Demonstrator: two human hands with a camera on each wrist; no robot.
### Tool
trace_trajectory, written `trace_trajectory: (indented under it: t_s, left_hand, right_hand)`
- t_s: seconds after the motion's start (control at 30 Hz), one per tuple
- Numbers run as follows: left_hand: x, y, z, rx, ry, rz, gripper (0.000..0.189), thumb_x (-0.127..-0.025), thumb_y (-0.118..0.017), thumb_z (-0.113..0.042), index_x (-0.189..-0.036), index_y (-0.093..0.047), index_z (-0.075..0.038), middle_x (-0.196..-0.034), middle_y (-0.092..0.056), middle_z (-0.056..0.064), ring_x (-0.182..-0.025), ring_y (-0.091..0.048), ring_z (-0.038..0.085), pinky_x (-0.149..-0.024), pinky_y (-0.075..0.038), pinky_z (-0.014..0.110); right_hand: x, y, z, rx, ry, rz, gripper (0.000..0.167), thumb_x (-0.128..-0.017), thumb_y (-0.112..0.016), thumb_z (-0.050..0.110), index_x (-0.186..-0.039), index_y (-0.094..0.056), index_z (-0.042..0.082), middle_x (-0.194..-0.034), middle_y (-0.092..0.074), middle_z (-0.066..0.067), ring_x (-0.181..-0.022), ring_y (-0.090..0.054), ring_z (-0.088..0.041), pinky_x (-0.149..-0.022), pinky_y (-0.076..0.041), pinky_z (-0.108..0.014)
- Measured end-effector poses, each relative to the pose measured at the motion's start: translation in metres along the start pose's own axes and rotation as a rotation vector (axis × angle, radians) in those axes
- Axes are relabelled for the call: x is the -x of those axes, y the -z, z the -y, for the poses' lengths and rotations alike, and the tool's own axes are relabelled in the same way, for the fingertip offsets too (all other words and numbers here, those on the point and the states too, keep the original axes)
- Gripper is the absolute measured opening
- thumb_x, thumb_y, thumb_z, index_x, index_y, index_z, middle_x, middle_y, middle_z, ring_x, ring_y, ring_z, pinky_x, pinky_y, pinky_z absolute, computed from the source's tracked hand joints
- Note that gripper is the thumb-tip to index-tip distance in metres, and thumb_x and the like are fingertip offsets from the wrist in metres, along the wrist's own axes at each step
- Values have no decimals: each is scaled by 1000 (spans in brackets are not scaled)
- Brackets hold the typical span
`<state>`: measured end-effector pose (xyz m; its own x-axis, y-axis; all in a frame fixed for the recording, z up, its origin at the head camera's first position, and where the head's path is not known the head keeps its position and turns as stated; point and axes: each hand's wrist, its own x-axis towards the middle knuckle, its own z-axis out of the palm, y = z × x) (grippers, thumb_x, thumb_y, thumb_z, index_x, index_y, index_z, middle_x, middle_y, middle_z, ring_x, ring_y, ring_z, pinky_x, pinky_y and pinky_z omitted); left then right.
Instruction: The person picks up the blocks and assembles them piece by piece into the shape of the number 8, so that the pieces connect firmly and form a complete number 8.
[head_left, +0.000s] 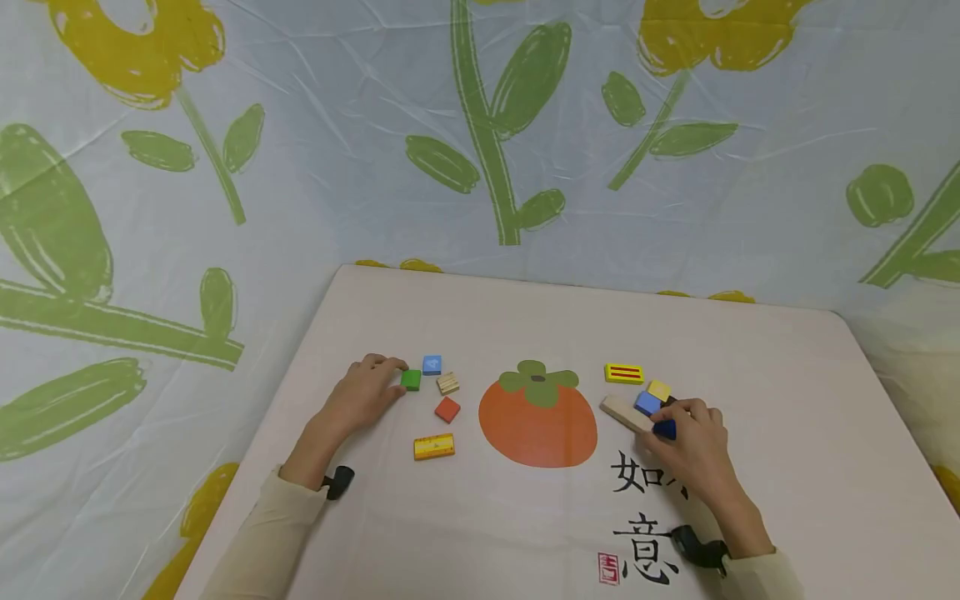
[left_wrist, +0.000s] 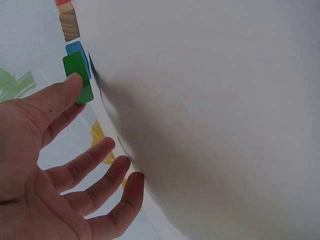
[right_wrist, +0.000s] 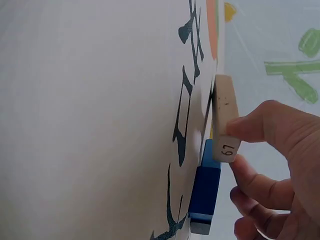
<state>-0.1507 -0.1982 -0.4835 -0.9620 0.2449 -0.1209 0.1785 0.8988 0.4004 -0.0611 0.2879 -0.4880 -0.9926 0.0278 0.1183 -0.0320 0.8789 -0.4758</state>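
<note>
My left hand [head_left: 362, 393] pinches a small green block [head_left: 410, 381] between thumb and index finger at the left of the table. The other three fingers are spread loosely in the left wrist view. Close by lie a light blue block [head_left: 432, 364], a striped wooden block [head_left: 447, 383] and a red block [head_left: 447, 409]. On the right, my right hand [head_left: 693, 442] pinches the near end of a long plain wooden block [right_wrist: 226, 102], which has small dark marks on its end. A dark blue block [right_wrist: 205, 190] lies right beside it, partly under the hand in the head view.
A long yellow-orange block [head_left: 434, 447] lies nearer me on the left. Behind the right hand are a yellow block with red stripes [head_left: 624, 373], a yellow block [head_left: 659, 390], a blue block [head_left: 647, 404] and a partly covered black one. An orange persimmon print [head_left: 537, 429] marks the tablecloth's middle.
</note>
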Motion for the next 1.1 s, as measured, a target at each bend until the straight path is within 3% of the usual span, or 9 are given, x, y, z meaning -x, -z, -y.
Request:
trace_trajectory:
  t_s: [0.17, 0.47, 0.77, 0.97, 1.1]
  left_hand:
    - [1, 3, 0, 39, -8, -18, 37, -98, -67, -27, -134, -58, -19, -139, -49, 20, -123, -47, 42, -91, -44, 63]
    - [-1, 6, -13, 56, -92, -84, 39, -96, -70, -29, -133, -59, -20, -134, -55, 16, -120, -50, 38, -90, -47, 59]
    - [-18, 5, -39, 54, -139, -47, 40, -96, -69, -34, -132, -60, -19, -133, -56, 10, -119, -52, 31, -91, -49, 52]
    - [-32, 4, -59, 59, -221, -25, 40, -97, -69, -31, -134, -60, -19, -133, -56, 9, -120, -51, 30, -94, -49, 50]
    - [-40, 3, -70, 59, -263, -2, 39, -96, -70, -27, -132, -60, -17, -133, -56, 9, -119, -52, 30, -95, -48, 48]
  right_hand:
    - [-1, -1, 3, -15, 17, -23, 31, -77, -82, 13, -98, -68, -5, -117, -49, -28, -106, -38, -45, -84, -31, -60]
    - [-8, -2, 20, -57, 104, -50, 23, -74, -78, 8, -93, -70, -2, -108, -54, -23, -97, -41, -38, -78, -31, -51]
    - [-32, -16, 46, -122, 176, -4, 19, -77, -75, 13, -93, -70, 5, -108, -54, -17, -95, -38, -31, -74, -30, -42]
    - [-50, -28, 58, -145, 256, -7, 17, -77, -75, 14, -93, -70, 6, -109, -56, -16, -96, -40, -32, -75, -33, -41]
    - [-61, -36, 65, -140, 277, 33, 18, -78, -78, 15, -92, -68, 9, -110, -56, -15, -96, -41, -31, -75, -34, -41]
